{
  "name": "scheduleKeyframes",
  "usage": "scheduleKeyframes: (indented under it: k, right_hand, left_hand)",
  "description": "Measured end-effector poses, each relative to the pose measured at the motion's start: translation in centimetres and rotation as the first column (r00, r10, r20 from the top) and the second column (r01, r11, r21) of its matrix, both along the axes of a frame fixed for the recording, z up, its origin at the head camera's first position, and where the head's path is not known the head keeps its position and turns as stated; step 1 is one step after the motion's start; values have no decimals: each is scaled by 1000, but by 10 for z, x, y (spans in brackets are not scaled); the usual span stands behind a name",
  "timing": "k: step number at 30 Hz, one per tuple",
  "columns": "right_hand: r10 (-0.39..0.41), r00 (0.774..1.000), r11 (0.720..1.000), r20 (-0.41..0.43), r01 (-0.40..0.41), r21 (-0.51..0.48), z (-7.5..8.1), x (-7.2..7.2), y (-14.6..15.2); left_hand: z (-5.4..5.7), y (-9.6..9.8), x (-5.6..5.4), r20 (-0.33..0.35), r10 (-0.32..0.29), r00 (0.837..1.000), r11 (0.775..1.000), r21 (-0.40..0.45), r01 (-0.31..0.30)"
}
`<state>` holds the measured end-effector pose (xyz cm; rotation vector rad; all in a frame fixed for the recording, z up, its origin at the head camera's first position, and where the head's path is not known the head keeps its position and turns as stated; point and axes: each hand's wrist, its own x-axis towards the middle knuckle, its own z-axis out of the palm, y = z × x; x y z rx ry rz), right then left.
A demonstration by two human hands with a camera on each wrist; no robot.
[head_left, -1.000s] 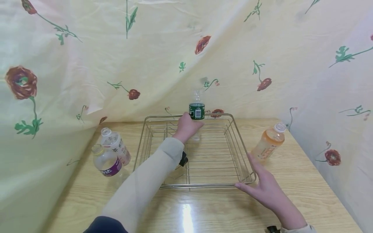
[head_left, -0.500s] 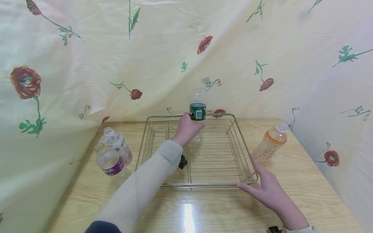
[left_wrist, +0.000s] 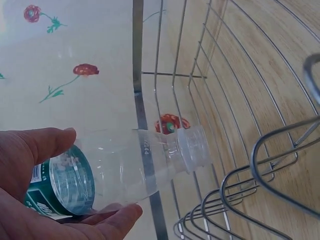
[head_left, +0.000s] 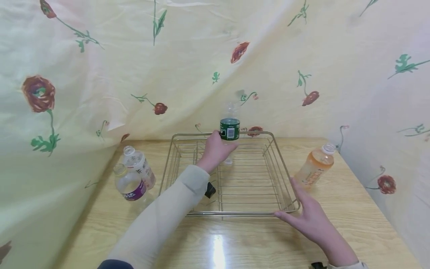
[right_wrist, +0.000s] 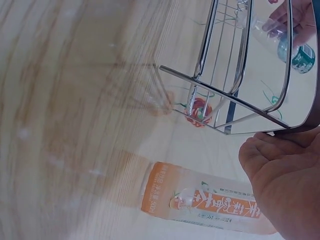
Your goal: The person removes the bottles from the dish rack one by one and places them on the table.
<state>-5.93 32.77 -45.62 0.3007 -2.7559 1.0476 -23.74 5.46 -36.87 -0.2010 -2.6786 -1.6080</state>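
A clear plastic bottle with a green label (head_left: 230,129) is upside down, its neck pointing down into the metal wire rack (head_left: 248,213). My left hand (head_left: 216,151) grips it around the middle. In the left wrist view the capless neck (left_wrist: 194,149) of this bottle is beside the rack's wires. At the rack's near right corner, my right hand (head_left: 310,215) rests with straight fingers along the side and the thumb at the front rim. Just behind that hand stands an orange-labelled bottle (head_left: 315,164), its lower part partly hidden.
Left of the rack stand a bottle with a purple label (head_left: 134,191) and a clear bottle with a white-pink label (head_left: 139,164). A floral cloth (head_left: 188,74) hangs behind the wooden table (head_left: 255,243).
The whole head view has shifted slightly, so everything appears a little further right. The left hand still holds the bottle over the rack, with its base tipped slightly nearer; the right hand stays at the corner.
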Motion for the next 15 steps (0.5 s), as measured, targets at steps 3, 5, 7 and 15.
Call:
scheduleKeyframes:
  k: [3,5,7,15]
  right_hand:
    - [-1,1000,1000,2,1,1,1,0,-1]
    - [0,1000,1000,5,0,-1,2,0,-1]
    - [0,1000,1000,7,0,0,2,0,-2]
    - [2,1000,1000,19,-2,-2,4,-1,-3]
  left_hand:
    - [3,-2,4,-13,-12,1000,1000,1,12]
    - [4,-4,8,-11,-11,1000,1000,8,11]
    - [6,-5,10,-13,-10,1000,1000,8,10]
    - [11,-10,20,-27,-35,999,999,-1,35]
